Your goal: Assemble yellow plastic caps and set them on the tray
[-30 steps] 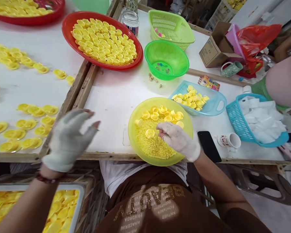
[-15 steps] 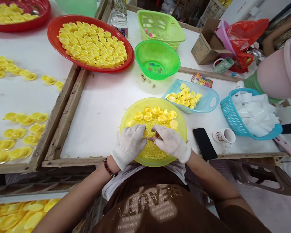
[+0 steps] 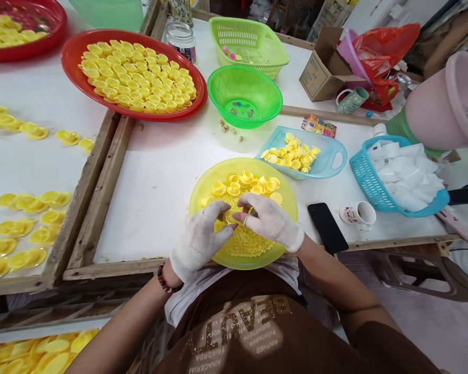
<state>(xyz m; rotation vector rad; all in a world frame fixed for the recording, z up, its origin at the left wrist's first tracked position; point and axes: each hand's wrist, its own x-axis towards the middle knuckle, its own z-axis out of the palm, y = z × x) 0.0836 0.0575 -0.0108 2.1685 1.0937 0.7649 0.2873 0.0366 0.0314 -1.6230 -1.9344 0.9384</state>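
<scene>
In gloves with bare fingertips, my left hand and my right hand meet over a yellow bowl. Between their fingertips is a small yellow plastic toy cup, partly hidden by the fingers. Both hands are closed around it, thumbs and forefingers curled in. Tiny yellow beads cover the bottom of the bowl. Along its far side lie several yellow toy cups on saucers. More small yellow cups sit in the blue scoop tray just beyond the bowl.
A red tray full of yellow cups stands far left, beside a green bowl and a light green basket. To the right are a black phone, a mug and a blue basket of white pieces. Wooden strips edge the table.
My hands have come closer together, with the right fingertips now by the left ones around the toy cup. The view has shifted slightly, moving most background things left.
</scene>
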